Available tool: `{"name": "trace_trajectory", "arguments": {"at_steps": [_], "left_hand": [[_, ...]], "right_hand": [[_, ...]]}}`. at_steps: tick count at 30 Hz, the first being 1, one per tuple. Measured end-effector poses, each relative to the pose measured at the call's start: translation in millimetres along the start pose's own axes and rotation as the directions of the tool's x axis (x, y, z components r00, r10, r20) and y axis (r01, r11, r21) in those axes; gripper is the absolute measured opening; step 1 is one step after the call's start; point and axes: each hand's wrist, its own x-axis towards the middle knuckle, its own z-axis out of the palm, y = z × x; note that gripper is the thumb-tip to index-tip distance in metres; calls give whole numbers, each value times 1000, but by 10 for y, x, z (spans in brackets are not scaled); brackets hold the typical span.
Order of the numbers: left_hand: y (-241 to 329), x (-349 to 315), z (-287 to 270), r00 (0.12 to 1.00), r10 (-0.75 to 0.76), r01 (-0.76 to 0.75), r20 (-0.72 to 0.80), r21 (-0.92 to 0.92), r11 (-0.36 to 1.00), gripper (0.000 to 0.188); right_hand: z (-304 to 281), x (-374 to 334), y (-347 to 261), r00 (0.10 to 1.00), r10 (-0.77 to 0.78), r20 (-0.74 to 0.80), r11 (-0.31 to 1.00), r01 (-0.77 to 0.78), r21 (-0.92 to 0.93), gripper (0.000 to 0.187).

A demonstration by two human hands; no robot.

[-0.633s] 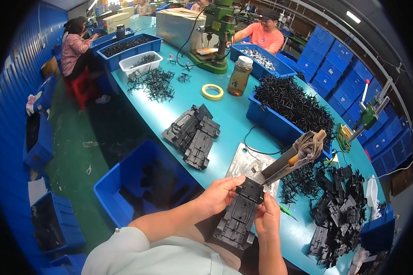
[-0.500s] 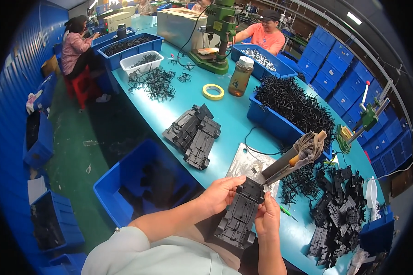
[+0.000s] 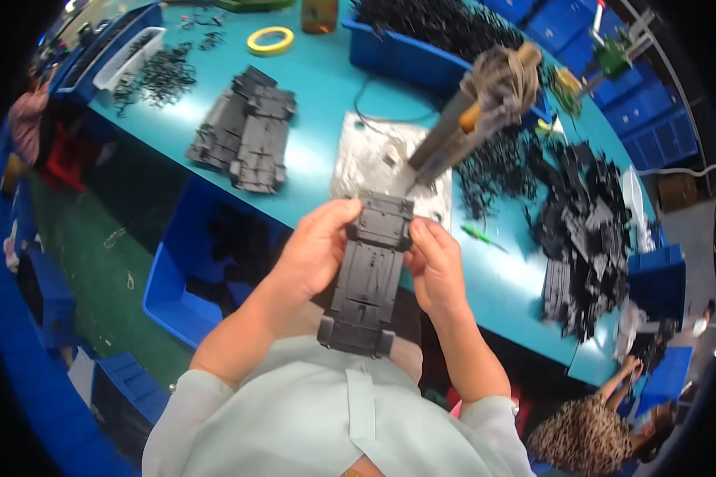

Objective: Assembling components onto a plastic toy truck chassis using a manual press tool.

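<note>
Between my two hands is a long black plastic chassis (image 3: 366,278), like a toy car's underside, its narrow panel end toward the bench. My left hand (image 3: 314,246) grips its left edge near the far end, thumb on the rim. Across from it, my right hand (image 3: 437,266) pinches the right edge, thumb and fingers closed. Just beyond the chassis, a silvery metal plate (image 3: 366,163) lies on the bench, with a grey post (image 3: 444,135) rising over it, its top wrapped in cloth. More black chassis (image 3: 261,143) lie together to the left.
A blue bin (image 3: 398,52) of small black parts stands beyond the post. Black plastic parts (image 3: 585,222) are heaped at right, near a green pen-like tool (image 3: 479,235). Yellow tape (image 3: 270,40) lies far left. Below the bench is a blue crate (image 3: 167,278); a co-worker (image 3: 589,433) is lower right.
The view has tipped down and turned, so the bench shifts up and left in the picture. Both hands still hold the chassis, now more upright in view and apart from the post's foot.
</note>
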Motion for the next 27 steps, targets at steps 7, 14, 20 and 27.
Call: {"name": "trace_trajectory", "arguments": {"at_steps": [7,14,20,27], "left_hand": [[-194,-24,-37,995,75,-68,-59,111,991,13],[-441,-187,26,941,314,-276,-124,254,927,7],[-554,-316,79,946,296,-259,-132,240,936,7],[-469,-349,18,925,334,-270,-181,306,913,10]], "right_hand": [[-86,-74,156,994,-108,12,978,109,-177,20],[12,-180,337,958,-287,-15,920,272,-283,11],[69,-307,413,957,-272,-104,948,248,-198,12],[60,-285,406,956,-293,-22,893,265,-363,20]]}}
